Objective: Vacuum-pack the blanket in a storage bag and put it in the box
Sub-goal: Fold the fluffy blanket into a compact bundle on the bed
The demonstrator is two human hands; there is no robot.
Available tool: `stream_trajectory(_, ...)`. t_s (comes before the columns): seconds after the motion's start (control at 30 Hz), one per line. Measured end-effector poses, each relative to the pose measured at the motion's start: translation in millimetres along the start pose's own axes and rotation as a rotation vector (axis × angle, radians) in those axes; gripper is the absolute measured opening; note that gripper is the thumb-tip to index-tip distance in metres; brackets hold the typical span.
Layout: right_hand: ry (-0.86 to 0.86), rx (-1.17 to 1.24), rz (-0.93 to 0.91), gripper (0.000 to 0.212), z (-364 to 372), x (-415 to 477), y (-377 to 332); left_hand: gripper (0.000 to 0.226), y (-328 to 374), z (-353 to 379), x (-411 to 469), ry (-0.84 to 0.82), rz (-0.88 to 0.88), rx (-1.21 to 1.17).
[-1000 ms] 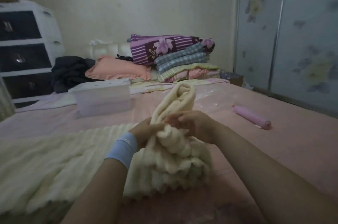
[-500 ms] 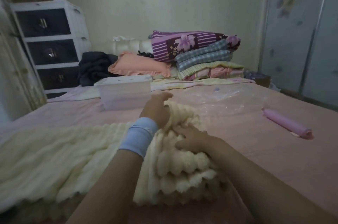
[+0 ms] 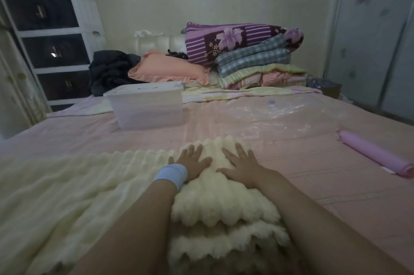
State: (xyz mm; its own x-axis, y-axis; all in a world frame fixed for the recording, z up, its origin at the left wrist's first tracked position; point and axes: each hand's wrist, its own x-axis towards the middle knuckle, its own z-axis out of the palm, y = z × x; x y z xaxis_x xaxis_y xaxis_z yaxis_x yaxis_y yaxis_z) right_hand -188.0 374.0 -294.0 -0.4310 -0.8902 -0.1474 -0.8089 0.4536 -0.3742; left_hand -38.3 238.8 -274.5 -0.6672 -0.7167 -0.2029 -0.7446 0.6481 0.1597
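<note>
Head view: my left hand (image 3: 192,163) and my right hand (image 3: 243,166) lie palm down, side by side, on the cream blanket (image 3: 224,207). The fingers (image 3: 197,151) of both hands are straight and spread wide. They grip nothing and only press on the fluffy ridged pile. A pale blue wristband (image 3: 171,173) sits on my left wrist.

The part of the blanket under my fingers is folded into a thick stack of layers that runs back toward me between my 2 forearms. The rest of it lies spread out flat on the pink bed (image 3: 313,185), to the left of my left fingers.

Ahead of my left fingers and a little to their left, well apart, stands the translucent plastic box (image 3: 147,106) on the bed. Ahead of my right fingers and to their right, the clear storage bag (image 3: 275,115) lies flat and crinkled on the bed, apart from the blanket. Far to the right of my right fingers lies a pink roll (image 3: 376,153).

Beyond the box are dark clothes (image 3: 109,70), a peach pillow (image 3: 170,68) and a pile of folded bedding (image 3: 246,50). A drawer unit (image 3: 51,34) stands far off to the left, and wardrobe doors (image 3: 369,28) far off to the right.
</note>
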Motion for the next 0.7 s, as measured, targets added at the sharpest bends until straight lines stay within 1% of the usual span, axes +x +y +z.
stream_trajectory(0.03, -0.011, 0.001, 0.022, 0.109, 4, 5, 2, 0.075, 0, 0, 4, -0.031, -0.005, 0.011)
stream_trajectory(0.07, -0.016, 0.000, 0.047, 0.108, 7, 7, 2, 0.076, 1, 1, 7, -0.063, -0.007, 0.027)
stream_trajectory(0.17, -0.004, -0.064, 0.105, 0.090, 8, 3, 0, 0.079, 8, -6, 6, -0.120, -0.019, 0.077)
stream_trajectory(0.2, -0.001, -0.081, 0.114, 0.087, 8, 1, 0, 0.078, 12, -11, 4, -0.131, -0.036, 0.098)
stream_trajectory(0.27, -0.003, -0.097, 0.113, 0.085, 6, -4, -2, 0.070, 21, -23, -10, -0.105, -0.055, 0.149)
stream_trajectory(0.3, -0.002, -0.104, 0.110, 0.084, 5, -8, -4, 0.063, 27, -31, -22, -0.087, -0.037, 0.184)
stream_trajectory(0.33, 0.009, -0.122, 0.108, 0.084, 4, -9, -6, 0.056, 35, -37, -36, -0.074, 0.020, 0.193)
stream_trajectory(0.37, 0.024, -0.148, 0.107, 0.085, 3, -12, -9, 0.053, 43, -39, -49, -0.083, 0.074, 0.212)
stream_trajectory(0.43, 0.054, -0.182, 0.095, 0.086, -2, -19, -16, 0.049, 50, -34, -70, -0.180, 0.072, 0.203)
stream_trajectory(0.47, 0.050, -0.163, 0.084, 0.084, -6, -26, -19, 0.048, 50, -25, -82, -0.205, 0.084, 0.215)
stream_trajectory(0.5, 0.040, -0.120, 0.075, 0.079, -10, -34, -22, 0.048, 48, -16, -91, -0.178, 0.126, 0.245)
stream_trajectory(0.53, 0.026, -0.067, 0.068, 0.075, -14, -41, -24, 0.049, 43, -4, -98, -0.145, 0.130, 0.206)
stream_trajectory(0.57, 0.012, -0.021, 0.061, 0.071, -16, -49, -26, 0.051, 36, 10, -102, -0.102, 0.170, 0.221)
stream_trajectory(0.6, 0.004, 0.003, 0.051, 0.069, -15, -57, -27, 0.054, 29, 20, -107, -0.052, 0.175, 0.171)
stream_trajectory(0.63, 0.001, 0.001, 0.039, 0.068, -12, -65, -28, 0.057, 22, 28, -111, -0.014, 0.160, 0.130)
stream_trajectory(0.7, 0.004, -0.043, 0.015, 0.068, 0, -80, -28, 0.057, 17, 35, -126, 0.032, 0.185, 0.129)
